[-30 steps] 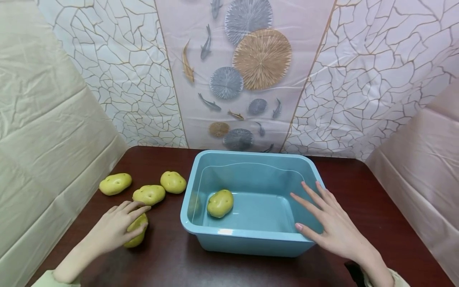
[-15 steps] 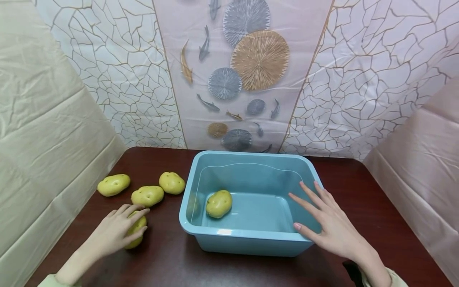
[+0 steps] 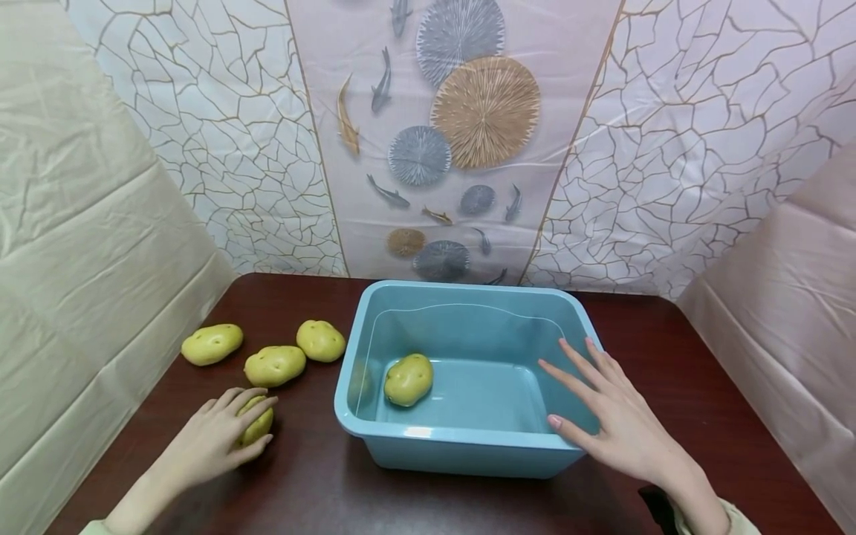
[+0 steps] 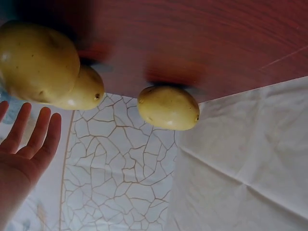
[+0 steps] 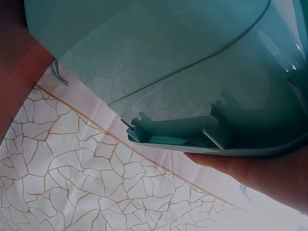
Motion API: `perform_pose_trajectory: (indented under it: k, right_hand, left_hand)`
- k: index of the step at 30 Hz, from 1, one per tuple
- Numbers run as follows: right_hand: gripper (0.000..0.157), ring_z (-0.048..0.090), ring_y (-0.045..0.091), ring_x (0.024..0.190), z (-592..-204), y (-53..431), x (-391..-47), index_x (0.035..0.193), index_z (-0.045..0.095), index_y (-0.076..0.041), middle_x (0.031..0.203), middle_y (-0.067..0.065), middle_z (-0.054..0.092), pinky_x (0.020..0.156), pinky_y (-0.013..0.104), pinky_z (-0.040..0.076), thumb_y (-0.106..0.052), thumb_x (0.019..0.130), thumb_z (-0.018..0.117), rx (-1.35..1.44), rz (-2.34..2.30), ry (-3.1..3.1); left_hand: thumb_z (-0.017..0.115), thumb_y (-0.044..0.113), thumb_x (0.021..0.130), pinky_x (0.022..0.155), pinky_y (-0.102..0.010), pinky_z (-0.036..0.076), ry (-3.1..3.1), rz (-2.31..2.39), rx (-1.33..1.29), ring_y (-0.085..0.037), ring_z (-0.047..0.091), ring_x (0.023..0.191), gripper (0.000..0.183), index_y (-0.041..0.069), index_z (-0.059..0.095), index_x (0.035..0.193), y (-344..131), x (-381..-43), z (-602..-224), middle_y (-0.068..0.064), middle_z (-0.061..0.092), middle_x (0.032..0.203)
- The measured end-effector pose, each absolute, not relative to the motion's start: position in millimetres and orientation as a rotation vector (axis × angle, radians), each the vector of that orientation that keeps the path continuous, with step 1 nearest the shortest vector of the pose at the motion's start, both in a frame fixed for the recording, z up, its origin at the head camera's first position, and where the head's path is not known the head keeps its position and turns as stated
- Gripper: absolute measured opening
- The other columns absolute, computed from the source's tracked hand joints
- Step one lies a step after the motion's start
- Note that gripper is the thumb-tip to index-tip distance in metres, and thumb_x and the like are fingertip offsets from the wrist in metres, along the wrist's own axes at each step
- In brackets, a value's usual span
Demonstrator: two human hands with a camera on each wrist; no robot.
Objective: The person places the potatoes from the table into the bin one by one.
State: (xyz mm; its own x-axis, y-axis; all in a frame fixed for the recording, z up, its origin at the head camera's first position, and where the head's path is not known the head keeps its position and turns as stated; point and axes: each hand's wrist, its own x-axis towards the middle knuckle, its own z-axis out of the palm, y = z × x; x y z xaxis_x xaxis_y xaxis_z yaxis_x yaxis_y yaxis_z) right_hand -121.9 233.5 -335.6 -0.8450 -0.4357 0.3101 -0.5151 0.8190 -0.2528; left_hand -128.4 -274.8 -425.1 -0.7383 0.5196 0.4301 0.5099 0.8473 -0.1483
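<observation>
Drapes a relaxed left hand (image 3: pixel 211 437) over the potato (image 3: pixel 258 426) at the frame's lower left, with its half-covered long axis seemingly slanting toward upper right, and spreads the right hand (image 3: pixel 618 416) by the tub (image 3: pixel 468 457).

Can see a printed backdrop (image 3: pixel 414 208) rising behind the far edge of a dark red-brown table (image 3: pixel 642 357), bearing on its pinkish central panel (image 3: pixel 562 44) some grey and golden fish (image 3: pixel 345 119) and round, finely rayed discs (image 3: pixel 484 111) in blue-grey and tan. Can also see white panels (image 3: pixel 227 134) on either side of that, crazed all over in gold-brown. Can make out, too, a creased cream cloth (image 3: pixel 73 238) sloping along the left edge, and a pale pinkish cloth (image 3: pixel 789 297) along the right.
</observation>
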Motion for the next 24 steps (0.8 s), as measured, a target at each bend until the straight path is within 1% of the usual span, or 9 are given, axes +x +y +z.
perform_pose_trajectory:
  k: [13,24]
  right_hand:
    - [0.062,0.008,0.038,0.137,-336,234,-122,0.135,0.036,-0.032,0.148,0.006,0.02,0.11,0.05,0.002,-0.041,0.079,0.061,0.74,0.474,-2.753]
    - [0.062,0.009,0.038,0.137,-337,234,-122,0.135,0.036,-0.032,0.148,0.006,0.021,0.111,0.043,-0.003,-0.041,0.079,0.061,0.745,0.457,-2.746]
  left_hand:
    - [0.071,0.039,0.063,0.069,-0.041,0.044,-2.559,0.015,-0.774,-0.022,0.048,0.102,0.056,0.015,0.061,0.113,-282,-129,-436,-0.007,0.056,0.111]
    - [0.071,0.042,0.062,0.068,-0.043,0.044,-2.6,0.011,-0.751,-0.023,0.047,0.104,0.058,0.017,0.06,0.114,-288,-132,-440,-0.009,0.054,0.116]
